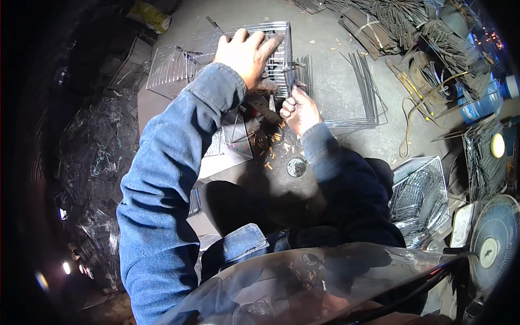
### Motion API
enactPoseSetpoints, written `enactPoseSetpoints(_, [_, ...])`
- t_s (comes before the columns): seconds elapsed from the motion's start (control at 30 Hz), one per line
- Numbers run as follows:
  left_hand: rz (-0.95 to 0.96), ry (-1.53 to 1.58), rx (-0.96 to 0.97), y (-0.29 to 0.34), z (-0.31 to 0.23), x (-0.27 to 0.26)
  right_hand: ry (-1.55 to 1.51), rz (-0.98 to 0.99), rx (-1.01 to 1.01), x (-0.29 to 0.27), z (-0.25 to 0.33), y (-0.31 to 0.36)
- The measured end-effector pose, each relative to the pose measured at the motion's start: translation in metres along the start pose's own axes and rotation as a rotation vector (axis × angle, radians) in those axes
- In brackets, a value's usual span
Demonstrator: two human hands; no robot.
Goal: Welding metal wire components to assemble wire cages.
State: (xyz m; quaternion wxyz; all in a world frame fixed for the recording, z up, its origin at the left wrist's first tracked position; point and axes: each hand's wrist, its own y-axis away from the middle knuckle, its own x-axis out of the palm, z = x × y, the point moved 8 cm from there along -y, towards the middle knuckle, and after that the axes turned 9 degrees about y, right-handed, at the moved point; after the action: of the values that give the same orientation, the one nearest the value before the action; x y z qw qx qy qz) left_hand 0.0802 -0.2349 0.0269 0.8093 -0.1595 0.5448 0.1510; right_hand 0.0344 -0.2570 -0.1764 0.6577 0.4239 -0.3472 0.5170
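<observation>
A basket-like cage of silvery metal wire (172, 64) lies on its side in the upper middle. My left hand (242, 57) grips its right end from above, with the fingers over the wires and the thumb partly hidden. Close by the cage's right edge, my right hand (301, 111) is closed, its thumb and fingers pinched together at the lower corner. What it pinches is too small to make out. Under the cage is a pale board or box (230, 146). Both sleeves are blue denim.
Cigarette butts (269, 154) litter the floor around a small round dish (296, 167). Wire rods (362, 89) and frames lie right of the cage. Bundled rods (374, 32), a wire basket (420, 187) and a fan (489, 252) stand rightward. Wire pieces (100, 157) heap at left. A clear shield (303, 276) crosses the lower edge.
</observation>
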Motion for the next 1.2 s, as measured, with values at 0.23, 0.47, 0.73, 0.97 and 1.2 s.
enactPoseSetpoints(0.23, [0.091,-0.118,-0.052,-0.012,-0.004,0.004,-0.024,-0.041,-0.087,-0.004,0.001,-0.003])
enactPoseSetpoints(0.47, [0.123,0.078,-0.071,-0.016,0.006,0.012,-0.045,-0.045,-0.118,0.0,0.004,-0.009])
enactPoseSetpoints(0.73, [0.07,0.12,-0.013,-0.011,0.006,0.017,-0.041,-0.132,-0.098,-0.014,0.0,-0.009])
enactPoseSetpoints(0.97, [0.015,0.157,-0.035,-0.022,0.01,0.017,0.014,-0.098,-0.102,-0.014,0.008,-0.014])
enactPoseSetpoints(1.2, [0.055,0.166,-0.082,-0.035,0.012,0.017,2.181,-0.03,0.032,-0.08,-0.019,0.028])
